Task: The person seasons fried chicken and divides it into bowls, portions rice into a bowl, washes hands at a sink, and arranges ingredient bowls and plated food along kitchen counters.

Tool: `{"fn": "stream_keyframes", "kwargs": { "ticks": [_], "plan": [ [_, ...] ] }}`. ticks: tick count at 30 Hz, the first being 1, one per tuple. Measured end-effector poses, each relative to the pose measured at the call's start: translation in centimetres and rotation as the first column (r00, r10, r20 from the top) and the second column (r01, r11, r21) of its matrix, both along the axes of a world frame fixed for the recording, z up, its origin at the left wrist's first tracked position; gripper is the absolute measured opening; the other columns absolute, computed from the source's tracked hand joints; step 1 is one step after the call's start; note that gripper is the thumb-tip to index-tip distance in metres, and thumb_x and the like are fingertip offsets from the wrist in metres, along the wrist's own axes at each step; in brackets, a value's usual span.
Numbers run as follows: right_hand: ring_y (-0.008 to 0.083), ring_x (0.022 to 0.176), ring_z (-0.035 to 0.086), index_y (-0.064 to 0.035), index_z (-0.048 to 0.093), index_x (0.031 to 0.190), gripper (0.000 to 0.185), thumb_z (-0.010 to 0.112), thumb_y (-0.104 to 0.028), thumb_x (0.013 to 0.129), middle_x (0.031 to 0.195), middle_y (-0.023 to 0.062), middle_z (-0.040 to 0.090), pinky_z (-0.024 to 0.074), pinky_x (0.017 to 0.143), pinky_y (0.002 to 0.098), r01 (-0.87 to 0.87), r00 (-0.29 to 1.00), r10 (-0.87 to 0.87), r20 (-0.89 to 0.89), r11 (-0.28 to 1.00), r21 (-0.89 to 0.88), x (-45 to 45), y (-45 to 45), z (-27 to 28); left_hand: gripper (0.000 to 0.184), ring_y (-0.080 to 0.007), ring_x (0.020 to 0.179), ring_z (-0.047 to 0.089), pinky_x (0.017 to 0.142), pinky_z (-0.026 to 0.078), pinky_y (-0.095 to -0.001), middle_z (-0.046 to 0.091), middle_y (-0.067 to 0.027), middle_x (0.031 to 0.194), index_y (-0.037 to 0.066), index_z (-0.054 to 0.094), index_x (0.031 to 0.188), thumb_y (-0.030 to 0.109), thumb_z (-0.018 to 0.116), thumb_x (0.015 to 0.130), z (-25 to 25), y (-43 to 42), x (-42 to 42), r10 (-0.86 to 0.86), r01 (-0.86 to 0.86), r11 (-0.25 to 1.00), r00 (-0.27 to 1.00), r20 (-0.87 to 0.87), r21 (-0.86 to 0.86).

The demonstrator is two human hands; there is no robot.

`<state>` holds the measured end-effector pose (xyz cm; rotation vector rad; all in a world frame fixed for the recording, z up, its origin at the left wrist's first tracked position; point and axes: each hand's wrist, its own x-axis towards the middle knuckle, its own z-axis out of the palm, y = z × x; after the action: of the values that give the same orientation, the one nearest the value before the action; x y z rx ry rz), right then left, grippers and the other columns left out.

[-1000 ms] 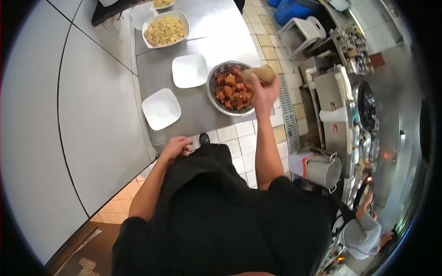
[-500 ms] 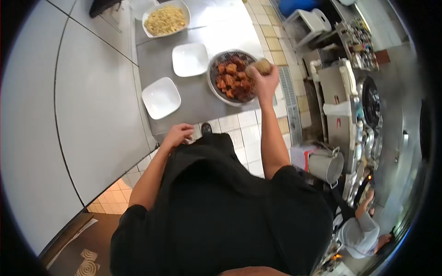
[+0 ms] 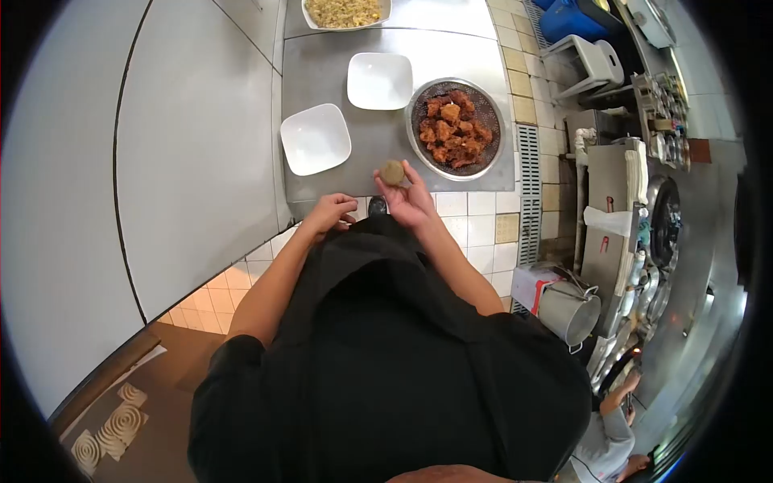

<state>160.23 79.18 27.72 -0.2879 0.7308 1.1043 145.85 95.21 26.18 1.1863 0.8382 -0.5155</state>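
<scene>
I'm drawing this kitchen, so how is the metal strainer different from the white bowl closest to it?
The strainer is round, but the bowl is squarish with rounded corners. The strainer is wider than the bowl. The strainer's metal has lots of little holes, while the bowl is smooth and white. The strainer holds reddish-brown chunks; the bowl is empty. Both sit on the metal table.

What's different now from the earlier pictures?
The right hand has drawn back from the right side of the colander, moving left and toward the body, still holding the small container. I see nothing released. The left hand stays low by the apron; the colander and two white bowls stay on the table.
</scene>
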Motion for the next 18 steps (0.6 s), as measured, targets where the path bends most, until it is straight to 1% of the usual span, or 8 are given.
{"fn": "stream_keyframes", "kwargs": {
  "ticks": [1,2,5,8,11,13,15,18],
  "plan": [
    [0.0293,0.100,0.061,0.0010,0.052,0.110,0.036,0.056,-0.030,0.092,0.105,0.0159,0.060,0.0529,0.090,0.0382,0.026,1.000,-0.027,-0.008,0.997,-0.076,-0.1,0.4,-2.7,0.029,-0.0113,0.076,0.062,0.062,0.051,-0.0247,0.062,-0.0026,0.100,0.004,0.060,0.109,0.026,0.060,0.089,-0.2,0.1,-0.4,0.015,-0.015,1.000,1.000,0.006,-0.001],
    [0.0298,0.100,0.061,0.0013,0.052,0.109,0.036,0.055,-0.031,0.092,0.105,0.0161,0.060,0.0524,0.091,0.0380,0.051,0.998,-0.053,-0.013,0.987,-0.153,-0.3,0.9,-2.6,0.028,-0.0112,0.076,0.062,0.062,0.051,-0.0246,0.062,-0.0024,0.099,0.004,0.060,0.107,0.026,0.060,0.089,-0.2,0.1,-0.7,0.030,-0.030,1.000,0.999,0.012,-0.003],
    [0.0308,0.100,0.060,0.0016,0.052,0.108,0.033,0.055,-0.028,0.093,0.105,0.0165,0.059,0.0529,0.090,0.0387,0.054,0.999,-0.054,-0.002,0.998,-0.014,0.0,0.2,-0.8,0.026,-0.0109,0.075,0.061,0.062,0.051,-0.0246,0.061,-0.0020,0.096,0.004,0.060,0.104,0.025,0.060,0.089,0.3,0.6,-0.7,0.078,-0.078,0.997,0.997,0.011,0.006],
    [0.0321,0.098,0.061,0.0024,0.051,0.107,0.033,0.055,-0.026,0.092,0.106,0.0179,0.059,0.0532,0.089,0.0395,0.080,0.996,-0.076,0.040,0.991,-0.110,0.4,0.5,-3.2,0.025,-0.0104,0.075,0.061,0.062,0.051,-0.0248,0.061,-0.0019,0.094,0.004,0.061,0.103,0.025,0.061,0.089,0.6,0.5,-1.2,0.063,-0.062,0.998,0.998,-0.013,0.028],
    [0.0331,0.098,0.060,0.0031,0.050,0.107,0.033,0.056,-0.025,0.091,0.108,0.0186,0.058,0.0529,0.089,0.0405,0.084,0.996,-0.085,0.036,0.996,0.033,0.5,-0.1,-1.0,0.025,-0.0103,0.075,0.060,0.062,0.052,-0.0247,0.061,-0.0020,0.094,0.004,0.061,0.103,0.025,0.061,0.089,0.2,1.0,-1.0,0.074,-0.075,0.997,0.997,0.016,0.027],
    [0.0329,0.098,0.060,0.0035,0.050,0.107,0.033,0.057,-0.025,0.091,0.108,0.0183,0.058,0.0529,0.089,0.0404,0.109,0.994,-0.106,0.039,0.992,-0.069,-0.4,-0.5,-3.4,0.025,-0.0105,0.074,0.061,0.062,0.052,-0.0246,0.061,-0.0022,0.094,0.004,0.061,0.103,0.025,0.061,0.089,0.1,0.6,-1.1,0.050,-0.050,0.998,0.999,0.019,0.028],
    [0.0327,0.099,0.060,0.0029,0.051,0.105,0.031,0.057,-0.024,0.091,0.107,0.0165,0.058,0.0528,0.089,0.0410,0.081,0.997,-0.079,0.022,0.993,-0.081,0.1,-0.4,-1.7,0.025,-0.0109,0.074,0.061,0.061,0.052,-0.0243,0.061,-0.0025,0.094,0.004,0.061,0.102,0.025,0.061,0.089,0.3,0.9,-0.6,0.041,-0.041,0.997,0.999,0.006,0.059],
    [0.0324,0.099,0.060,0.0026,0.051,0.105,0.032,0.058,-0.025,0.091,0.107,0.0167,0.058,0.0530,0.089,0.0403,0.206,0.975,-0.191,0.115,0.968,-0.141,-0.1,-0.7,-4.6,0.025,-0.0114,0.073,0.061,0.061,0.051,-0.0238,0.062,-0.0026,0.094,0.004,0.061,0.103,0.025,0.061,0.089,0.4,1.0,-0.5,0.045,-0.047,0.999,0.998,0.050,0.028]
  ]
}}
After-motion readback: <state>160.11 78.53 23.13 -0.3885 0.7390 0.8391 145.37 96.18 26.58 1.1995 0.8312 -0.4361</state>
